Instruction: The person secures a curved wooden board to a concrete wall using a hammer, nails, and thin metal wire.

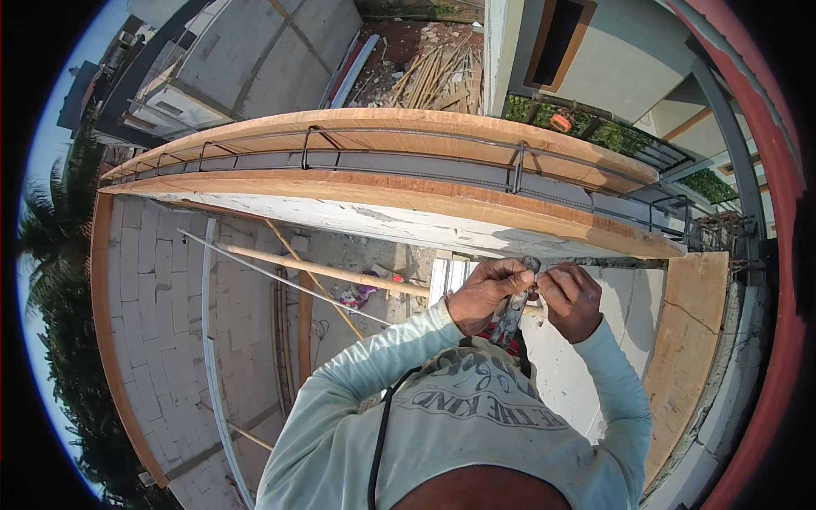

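Timber boards: across the upper middle of the frame, above the hands.
Steel rebar cage: between the boards.
Left hand: right of centre, seemingly pinching a grey tool.
Right hand: fingers bent beside it; whether they pinch anything, I cannot tell.
Grey tool: between the hands; best steadied firmly by the left, leaving the right's fingertips free for fine handling.

Pale mint long-sleeved shirt, dark lettering, black cord.

Blk wall, littered grnd, dk window, daylt
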`<state>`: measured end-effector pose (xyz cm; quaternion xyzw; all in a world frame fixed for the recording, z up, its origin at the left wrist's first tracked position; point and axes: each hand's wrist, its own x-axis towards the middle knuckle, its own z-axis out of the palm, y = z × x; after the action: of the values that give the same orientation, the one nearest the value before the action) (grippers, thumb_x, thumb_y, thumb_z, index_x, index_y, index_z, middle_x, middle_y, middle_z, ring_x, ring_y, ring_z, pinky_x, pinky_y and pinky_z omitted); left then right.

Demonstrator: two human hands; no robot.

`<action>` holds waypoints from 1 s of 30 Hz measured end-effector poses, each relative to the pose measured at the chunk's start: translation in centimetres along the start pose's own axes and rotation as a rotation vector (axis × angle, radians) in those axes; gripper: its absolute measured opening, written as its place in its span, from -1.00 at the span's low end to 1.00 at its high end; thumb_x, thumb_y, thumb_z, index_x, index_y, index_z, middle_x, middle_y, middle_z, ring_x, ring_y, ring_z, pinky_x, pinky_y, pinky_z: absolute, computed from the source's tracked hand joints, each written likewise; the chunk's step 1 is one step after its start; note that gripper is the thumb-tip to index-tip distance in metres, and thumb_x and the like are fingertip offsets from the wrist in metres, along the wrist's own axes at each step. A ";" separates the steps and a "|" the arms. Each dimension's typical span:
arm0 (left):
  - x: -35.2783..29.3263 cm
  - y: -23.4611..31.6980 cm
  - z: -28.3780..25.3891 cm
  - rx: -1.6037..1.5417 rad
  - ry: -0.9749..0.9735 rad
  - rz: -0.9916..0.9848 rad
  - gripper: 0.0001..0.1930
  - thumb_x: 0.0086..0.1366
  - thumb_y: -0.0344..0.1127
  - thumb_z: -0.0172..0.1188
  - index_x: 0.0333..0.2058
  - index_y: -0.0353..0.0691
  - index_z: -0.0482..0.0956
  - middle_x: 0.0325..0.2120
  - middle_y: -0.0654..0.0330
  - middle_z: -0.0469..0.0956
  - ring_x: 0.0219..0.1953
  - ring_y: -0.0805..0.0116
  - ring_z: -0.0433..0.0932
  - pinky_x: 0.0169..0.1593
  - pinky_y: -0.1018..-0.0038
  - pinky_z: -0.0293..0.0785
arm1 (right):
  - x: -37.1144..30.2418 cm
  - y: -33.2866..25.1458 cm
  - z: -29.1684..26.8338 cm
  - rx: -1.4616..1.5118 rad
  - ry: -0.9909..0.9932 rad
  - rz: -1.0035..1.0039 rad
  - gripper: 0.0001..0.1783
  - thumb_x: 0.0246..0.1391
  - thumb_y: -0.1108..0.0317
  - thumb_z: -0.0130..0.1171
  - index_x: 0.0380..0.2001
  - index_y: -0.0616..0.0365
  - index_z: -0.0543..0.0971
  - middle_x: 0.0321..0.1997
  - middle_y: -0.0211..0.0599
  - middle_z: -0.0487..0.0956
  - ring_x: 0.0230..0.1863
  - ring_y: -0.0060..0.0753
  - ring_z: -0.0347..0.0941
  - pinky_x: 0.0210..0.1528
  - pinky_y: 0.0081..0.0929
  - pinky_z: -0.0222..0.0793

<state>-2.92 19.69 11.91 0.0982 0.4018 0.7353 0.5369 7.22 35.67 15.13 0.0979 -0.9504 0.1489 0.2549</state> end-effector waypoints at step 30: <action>-1.8 1.9 -0.9 -0.009 0.170 0.031 -0.85 0.33 -0.32 0.11 -0.37 -0.29 0.51 -0.53 0.29 0.49 -0.48 0.60 0.39 -0.37 0.61 0.34 | 0.5 -4.8 1.7 1.265 -0.087 0.725 -0.56 0.13 0.57 -0.07 0.10 0.30 0.25 -0.19 -0.10 0.48 -0.26 -0.35 0.54 -0.18 -0.49 0.46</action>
<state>-4.02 17.46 13.13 0.0395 0.4412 0.7508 0.4900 7.27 30.52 15.10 -0.0885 -0.6647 0.7404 0.0461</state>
